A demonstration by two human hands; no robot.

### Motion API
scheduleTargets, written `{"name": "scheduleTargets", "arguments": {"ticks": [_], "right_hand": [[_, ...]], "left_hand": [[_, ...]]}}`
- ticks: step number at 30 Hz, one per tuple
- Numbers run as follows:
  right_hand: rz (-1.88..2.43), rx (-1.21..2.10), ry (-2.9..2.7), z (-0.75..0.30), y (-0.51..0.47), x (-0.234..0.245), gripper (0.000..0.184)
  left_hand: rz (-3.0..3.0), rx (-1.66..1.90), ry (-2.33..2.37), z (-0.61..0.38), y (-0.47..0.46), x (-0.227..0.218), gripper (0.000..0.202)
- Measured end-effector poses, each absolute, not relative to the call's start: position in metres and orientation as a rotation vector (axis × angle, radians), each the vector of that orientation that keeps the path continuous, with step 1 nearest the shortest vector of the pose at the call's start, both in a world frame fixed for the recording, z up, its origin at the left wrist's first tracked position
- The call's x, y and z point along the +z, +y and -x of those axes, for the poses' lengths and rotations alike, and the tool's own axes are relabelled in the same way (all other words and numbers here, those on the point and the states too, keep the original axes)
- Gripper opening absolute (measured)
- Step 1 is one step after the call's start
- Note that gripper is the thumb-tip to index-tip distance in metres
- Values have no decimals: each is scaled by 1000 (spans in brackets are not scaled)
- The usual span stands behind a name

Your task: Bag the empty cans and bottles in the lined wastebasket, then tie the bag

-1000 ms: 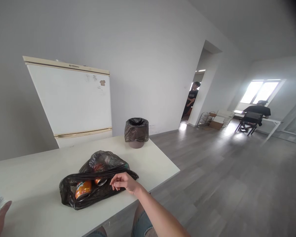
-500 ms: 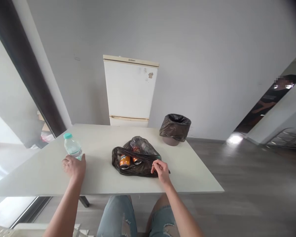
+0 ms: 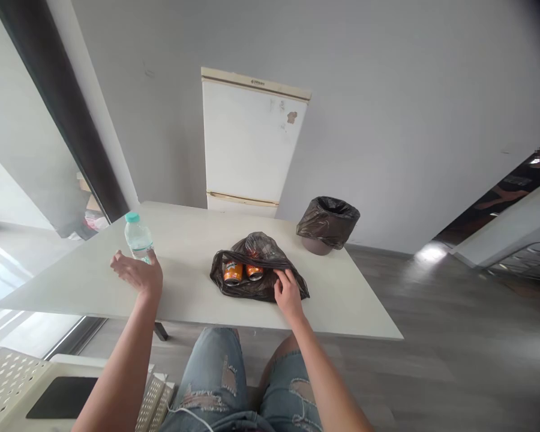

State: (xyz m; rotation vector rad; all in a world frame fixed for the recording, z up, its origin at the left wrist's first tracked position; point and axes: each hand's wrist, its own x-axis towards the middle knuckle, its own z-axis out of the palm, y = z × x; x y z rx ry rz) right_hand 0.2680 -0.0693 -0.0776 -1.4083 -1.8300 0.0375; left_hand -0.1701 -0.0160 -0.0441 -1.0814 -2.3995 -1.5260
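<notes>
A clear plastic bottle (image 3: 138,239) with a turquoise cap stands upright on the left of the white table (image 3: 186,240). My left hand (image 3: 139,276) is beside the bottle's near side, fingers stretched out and thumb raised, holding nothing. Nearer the middle lies a black plastic bag (image 3: 256,293) on its side. Two orange drink cans (image 3: 233,273) show in its mouth, and a clear crumpled item (image 3: 261,243) is partly covered by the bag. My right hand (image 3: 288,294) rests its fingertips on the bag's right part, thumb apart from the fingers.
A bin lined with a black bag (image 3: 328,225) stands at the table's back right. Behind the table is a white fridge (image 3: 254,141). A pale perforated plastic item (image 3: 13,384) is at lower left. Part of another person (image 3: 506,186) shows at far right.
My left hand has drawn slightly away from the bottle and opened. My right hand has uncurled and moved onto the bag. The view has tilted down.
</notes>
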Motion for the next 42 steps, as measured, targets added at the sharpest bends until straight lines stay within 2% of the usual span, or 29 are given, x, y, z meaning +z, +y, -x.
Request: {"name": "scheduleTargets", "arguments": {"ticks": [3, 5, 9, 12, 18, 24, 30, 32, 38, 42], "right_hand": [[1434, -40, -1787, -268, -67, -81, 51], [1440, -78, -1783, -267, -64, -84, 53], [1475, -136, -1813, -268, -57, -87, 41], [1533, -215, -1759, -274, -51, -86, 32], [1831, -124, -1661, -285, -39, -87, 33], [1884, -61, -1576, -285, -42, -78, 27], [1656, 89, -1408, -303, -98, -41, 48], [1574, 61, -1256, -309, -121, -29, 49], [1264, 147, -678, -316, -153, -3, 34], [1031, 213, -417, -313, -161, 15, 25]], "left_hand": [[1288, -1595, -2118, 150, -14, -47, 47], [1684, -1655, -2090, 123, -7, -52, 40], [2525, -1708, -2039, 64, 7, -64, 48], [2870, -1531, -1807, 41, 10, -71, 55], [2912, -1281, -1719, 44, 6, -78, 56], [2899, -1256, -1670, 42, 5, -77, 51], [2877, -1273, -1669, 42, 5, -80, 46], [2871, -1286, -1662, 41, 4, -80, 44], [2931, -1317, -1628, 41, 5, -75, 42], [2655, -1665, -1834, 42, -5, -56, 38]]}}
